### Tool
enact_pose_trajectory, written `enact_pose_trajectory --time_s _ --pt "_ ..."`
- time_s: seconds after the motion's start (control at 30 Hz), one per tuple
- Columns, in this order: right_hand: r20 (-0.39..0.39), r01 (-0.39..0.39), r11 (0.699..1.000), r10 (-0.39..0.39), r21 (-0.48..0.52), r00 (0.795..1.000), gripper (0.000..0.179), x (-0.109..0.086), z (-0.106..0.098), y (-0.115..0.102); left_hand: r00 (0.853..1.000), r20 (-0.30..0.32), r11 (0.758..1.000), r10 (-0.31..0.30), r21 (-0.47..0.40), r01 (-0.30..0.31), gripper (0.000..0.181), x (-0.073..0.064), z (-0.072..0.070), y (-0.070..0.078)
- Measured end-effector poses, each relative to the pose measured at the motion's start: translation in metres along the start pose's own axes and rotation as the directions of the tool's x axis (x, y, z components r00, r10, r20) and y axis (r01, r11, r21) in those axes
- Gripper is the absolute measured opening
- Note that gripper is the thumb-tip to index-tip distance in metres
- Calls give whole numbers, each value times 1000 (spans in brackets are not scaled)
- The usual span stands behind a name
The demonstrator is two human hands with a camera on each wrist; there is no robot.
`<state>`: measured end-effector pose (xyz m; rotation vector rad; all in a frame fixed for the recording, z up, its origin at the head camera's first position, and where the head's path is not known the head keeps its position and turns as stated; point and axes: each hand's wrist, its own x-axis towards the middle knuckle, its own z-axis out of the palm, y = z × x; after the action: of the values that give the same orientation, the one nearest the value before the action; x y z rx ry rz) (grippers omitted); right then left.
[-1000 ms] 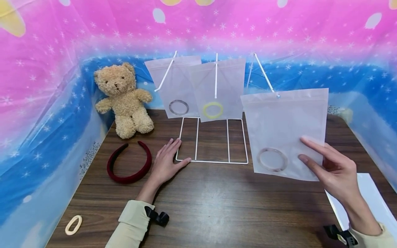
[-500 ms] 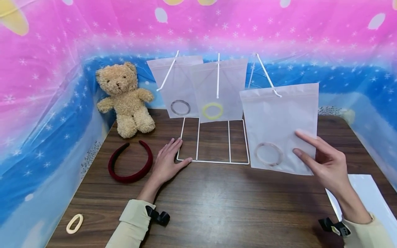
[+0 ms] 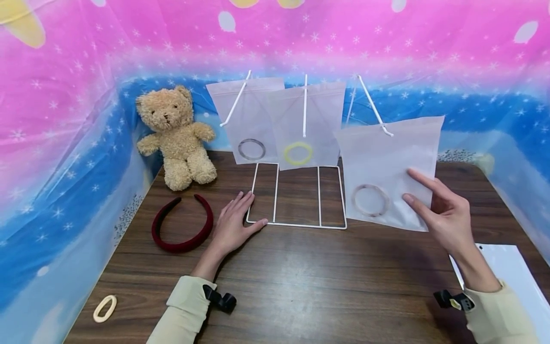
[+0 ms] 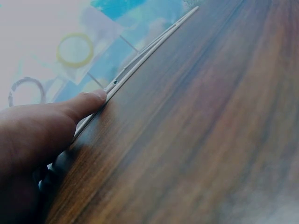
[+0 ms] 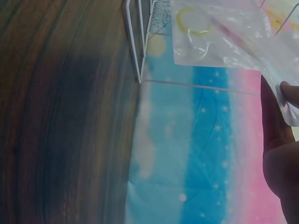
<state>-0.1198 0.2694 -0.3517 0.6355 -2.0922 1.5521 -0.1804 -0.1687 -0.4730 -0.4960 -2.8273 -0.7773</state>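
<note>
A white wire rack (image 3: 296,224) stands on the table. My left hand (image 3: 230,224) lies with fingers spread at the left front corner of its base, fingertips and thumb touching the wire. My right hand (image 3: 449,212) pinches the right edge of a translucent zip bag (image 3: 386,162) with a pale ring-shaped bangle (image 3: 370,200) inside. The tip of the rack's right hook (image 3: 378,112) shows in front of this bag's top. On the middle hook hangs a bag (image 3: 320,124) with a yellow ring (image 3: 298,153). The left hook carries a bag (image 3: 232,110) with a grey ring (image 3: 251,149).
A teddy bear (image 3: 176,136) sits at the back left. Before it lies a dark red headband (image 3: 184,245). A cream oval ring (image 3: 105,308) is near the left edge, and a white sheet (image 3: 511,272) lies at the right. Patterned cloth (image 3: 275,38) surrounds the table.
My right hand and its bag have moved back and left along the right hook; the hook's tip now sticks out in front of the bag. My left hand stays on the rack's base.
</note>
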Motion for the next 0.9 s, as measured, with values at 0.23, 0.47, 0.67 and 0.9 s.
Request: enact_pose_trajectory --time_s 0.23,0.47,0.67,0.9 --pt "-5 -22 1000 22 -3 1000 56 8 5 14 1000 -4 1000 2 -2 -2 83 0 1 -2" --pt "53 -20 998 23 -62 998 56 14 8 18 1000 -20 1000 15 2 -15 83 1 0 -1" --pt "126 41 987 -22 -154 992 54 25 10 11 999 -42 999 33 -6 -34 82 0 1 -1" --pt "128 36 994 -22 -107 992 50 38 12 7 999 -34 1000 25 -11 -25 81 0 -1 0"
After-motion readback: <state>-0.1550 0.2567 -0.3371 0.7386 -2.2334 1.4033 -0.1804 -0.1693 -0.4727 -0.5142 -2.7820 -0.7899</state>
